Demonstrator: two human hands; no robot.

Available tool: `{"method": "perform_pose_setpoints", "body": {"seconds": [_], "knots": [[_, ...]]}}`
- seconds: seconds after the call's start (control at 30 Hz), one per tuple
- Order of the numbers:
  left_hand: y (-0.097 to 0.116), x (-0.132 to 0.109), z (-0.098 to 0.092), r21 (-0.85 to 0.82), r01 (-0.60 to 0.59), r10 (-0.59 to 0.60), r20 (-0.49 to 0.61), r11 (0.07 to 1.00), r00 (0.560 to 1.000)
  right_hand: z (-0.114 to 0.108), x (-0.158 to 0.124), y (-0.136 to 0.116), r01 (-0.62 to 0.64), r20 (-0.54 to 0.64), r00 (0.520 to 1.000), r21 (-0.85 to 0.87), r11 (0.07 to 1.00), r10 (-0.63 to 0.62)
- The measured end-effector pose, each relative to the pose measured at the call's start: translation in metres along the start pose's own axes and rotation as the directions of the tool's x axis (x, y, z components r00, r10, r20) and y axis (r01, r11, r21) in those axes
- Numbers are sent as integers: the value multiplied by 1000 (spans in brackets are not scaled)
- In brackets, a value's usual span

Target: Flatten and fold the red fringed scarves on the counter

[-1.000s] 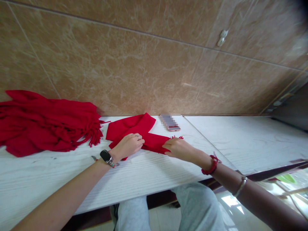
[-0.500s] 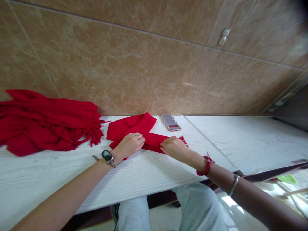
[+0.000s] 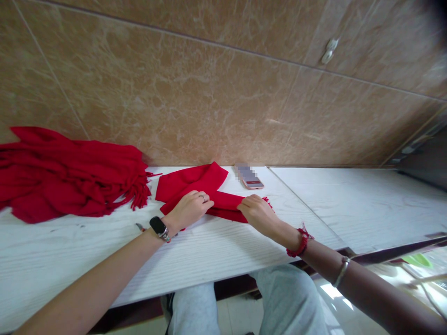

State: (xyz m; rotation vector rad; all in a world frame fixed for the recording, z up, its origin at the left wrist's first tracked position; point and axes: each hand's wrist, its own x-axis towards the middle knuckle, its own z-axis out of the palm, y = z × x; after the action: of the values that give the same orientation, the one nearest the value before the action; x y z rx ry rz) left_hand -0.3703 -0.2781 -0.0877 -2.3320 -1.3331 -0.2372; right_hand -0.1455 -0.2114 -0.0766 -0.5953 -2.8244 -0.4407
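Observation:
A red fringed scarf (image 3: 192, 179) lies on the white table (image 3: 195, 260), bent back on itself with one narrow folded length running right. My left hand (image 3: 192, 207), wearing a ring, has its fingers closed on the scarf where the two lengths cross. Farther right, my right hand (image 3: 256, 211) pinches the lower edge of the narrow length close to its fringe. The fingertips of both hands are partly hidden against the cloth.
A heap of red fringed cloth (image 3: 77, 177) fills the table's left side. A phone (image 3: 249, 177) lies by the tiled wall (image 3: 195, 93), behind the scarf. Near my left wrist is a small pointed object (image 3: 140, 227). The table's front edge is above my knees.
My right hand has shifted slightly on the narrow length, and its lower edge looks more folded. My left hand stays at the crossing. The view has moved a little.

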Motion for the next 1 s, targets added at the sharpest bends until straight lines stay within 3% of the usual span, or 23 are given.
{"method": "perform_pose_setpoints", "body": {"seconds": [0.13,0.27,0.53,0.7,1.0], "knots": [[1,1,-1,55,-20,20,-1,998,1000,5,-7,-2,54,-156,986,-42,998,-60],[0,0,1,49,-42,41,22,998,999,14,-15,-4,133,-193,970,-75,988,-145],[-5,-2,2,-6,-97,97,88,995,991,20,-22,12,263,-198,951,105,959,-239],[-7,-2,-6,-65,-102,109,113,993,988,17,-24,15,259,-194,956,208,943,-220],[-2,2,4,-13,-100,100,39,995,994,9,-18,15,239,-49,971,141,961,-234]]}}
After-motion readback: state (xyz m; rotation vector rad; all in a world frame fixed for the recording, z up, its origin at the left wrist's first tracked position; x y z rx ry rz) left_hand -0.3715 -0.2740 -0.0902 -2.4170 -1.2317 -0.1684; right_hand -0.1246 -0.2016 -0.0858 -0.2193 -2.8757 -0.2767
